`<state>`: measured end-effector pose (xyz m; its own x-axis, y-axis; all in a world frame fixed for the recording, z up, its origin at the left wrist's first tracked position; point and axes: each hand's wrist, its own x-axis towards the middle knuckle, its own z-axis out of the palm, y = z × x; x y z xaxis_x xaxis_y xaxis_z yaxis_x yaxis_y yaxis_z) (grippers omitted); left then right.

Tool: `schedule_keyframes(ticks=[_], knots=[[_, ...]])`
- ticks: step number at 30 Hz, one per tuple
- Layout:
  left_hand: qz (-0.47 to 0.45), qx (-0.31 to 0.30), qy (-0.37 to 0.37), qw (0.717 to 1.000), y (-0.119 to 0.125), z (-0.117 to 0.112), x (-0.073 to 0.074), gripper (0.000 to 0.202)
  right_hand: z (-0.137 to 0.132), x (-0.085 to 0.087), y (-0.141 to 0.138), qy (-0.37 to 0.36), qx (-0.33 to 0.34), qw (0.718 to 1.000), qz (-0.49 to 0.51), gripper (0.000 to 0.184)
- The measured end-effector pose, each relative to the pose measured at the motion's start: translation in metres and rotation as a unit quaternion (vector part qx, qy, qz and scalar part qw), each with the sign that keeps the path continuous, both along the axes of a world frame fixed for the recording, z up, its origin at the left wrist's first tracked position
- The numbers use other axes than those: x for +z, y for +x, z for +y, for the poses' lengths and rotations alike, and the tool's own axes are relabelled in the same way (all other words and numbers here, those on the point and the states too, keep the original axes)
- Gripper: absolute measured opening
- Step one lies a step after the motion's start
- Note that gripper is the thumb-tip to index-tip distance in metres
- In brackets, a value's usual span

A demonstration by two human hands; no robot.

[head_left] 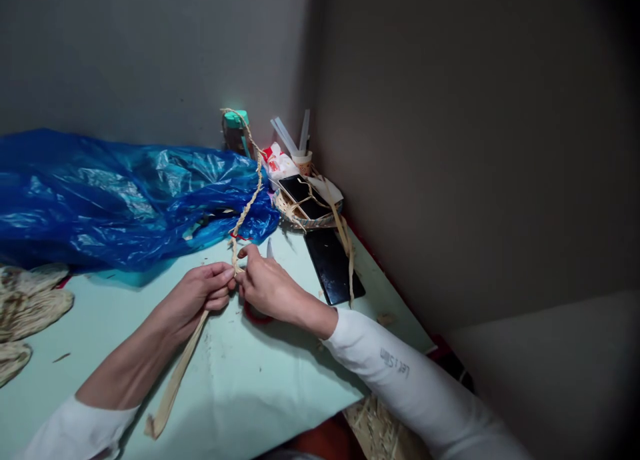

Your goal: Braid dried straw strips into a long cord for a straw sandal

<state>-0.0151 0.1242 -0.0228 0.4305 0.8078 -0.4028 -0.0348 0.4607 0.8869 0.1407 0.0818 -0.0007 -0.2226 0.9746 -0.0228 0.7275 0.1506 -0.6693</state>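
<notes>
My left hand [203, 293] and my right hand [267, 285] meet over the pale green table [260, 387], both pinched on a braided straw cord [245, 210]. The braid runs up and back from my fingers to a green-capped bottle [235, 130] by the wall. A flat loose straw strip [175, 380] hangs from under my left hand toward the table's near edge. Both arms wear white sleeves. A red ring-like object lies under my right hand, mostly hidden.
A crumpled blue plastic bag [110, 193] fills the back left. Woven straw pieces [30, 307] lie at the left edge. In the corner stand a small basket [307, 213] with a phone, a cup of sticks [303, 157], and a black phone [333, 263] flat on the table. Grey walls close the back and right.
</notes>
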Motion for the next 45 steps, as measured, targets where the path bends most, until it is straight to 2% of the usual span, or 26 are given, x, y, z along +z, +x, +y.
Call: schedule_keyframes(ticks=[4, 5, 6, 8, 9, 12, 15, 18, 20, 23, 26, 30, 32, 36, 39, 45], knots=[[0.033, 0.024, 0.037, 0.998, 0.000, -0.001, -0.006, 0.029, 0.000, 0.013, 0.019, 0.008, 0.057, 0.998, -0.027, 0.036], [0.035, 0.029, 0.041, 0.998, 0.000, -0.001, -0.008, 0.029, 0.000, 0.018, 0.032, 0.024, 0.070, 0.997, -0.026, 0.034], [0.036, 0.032, 0.042, 0.998, 0.000, -0.001, -0.009, 0.028, 0.000, 0.022, 0.048, 0.070, 0.066, 0.995, -0.028, 0.032], [0.037, 0.033, 0.040, 0.998, -0.001, -0.001, -0.011, 0.026, -0.003, 0.030, 0.085, 0.175, -0.006, 0.982, -0.067, 0.037], [0.035, 0.033, 0.038, 0.998, -0.001, -0.001, -0.011, 0.025, -0.007, 0.032, 0.104, 0.190, -0.038, 0.975, -0.105, 0.037], [0.025, 0.029, 0.033, 0.999, 0.000, -0.001, -0.010, 0.025, -0.023, 0.028, 0.150, 0.152, -0.044, 0.969, -0.191, 0.039], [0.013, 0.026, 0.017, 0.999, 0.000, -0.003, -0.007, 0.028, -0.039, 0.010, 0.168, 0.134, -0.045, 0.965, -0.220, 0.046], [-0.002, 0.022, 0.000, 1.000, 0.000, -0.003, -0.005, 0.030, -0.044, -0.005, 0.166, 0.129, -0.058, 0.963, -0.231, 0.031], [-0.012, 0.019, -0.008, 1.000, -0.001, -0.002, -0.006, 0.030, -0.043, -0.006, 0.163, 0.136, -0.074, 0.962, -0.224, 0.020], [-0.017, 0.014, -0.015, 1.000, -0.003, 0.000, -0.010, 0.029, -0.043, 0.007, 0.157, 0.184, -0.079, 0.966, -0.163, 0.016], [-0.017, 0.011, -0.008, 1.000, -0.004, 0.001, -0.013, 0.029, -0.048, 0.029, 0.141, 0.225, -0.044, 0.972, -0.053, 0.015], [-0.012, 0.011, -0.006, 1.000, -0.001, 0.000, -0.010, 0.031, -0.052, 0.051, 0.107, 0.196, -0.027, 0.974, 0.106, 0.014], [-0.012, 0.014, -0.004, 1.000, 0.000, -0.002, -0.008, 0.031, -0.050, 0.058, 0.093, 0.180, -0.038, 0.958, 0.222, 0.011], [-0.011, 0.019, 0.001, 1.000, 0.002, -0.004, -0.006, 0.030, -0.039, 0.068, 0.075, 0.119, -0.059, 0.896, 0.425, 0.010], [-0.001, 0.035, 0.003, 0.999, 0.003, -0.005, -0.005, 0.026, -0.024, 0.065, 0.065, 0.028, -0.050, 0.877, 0.477, 0.017], [0.002, 0.051, 0.031, 0.998, 0.005, -0.008, -0.004, 0.020, 0.009, 0.033, 0.050, -0.079, -0.032, 0.863, 0.498, 0.025]])
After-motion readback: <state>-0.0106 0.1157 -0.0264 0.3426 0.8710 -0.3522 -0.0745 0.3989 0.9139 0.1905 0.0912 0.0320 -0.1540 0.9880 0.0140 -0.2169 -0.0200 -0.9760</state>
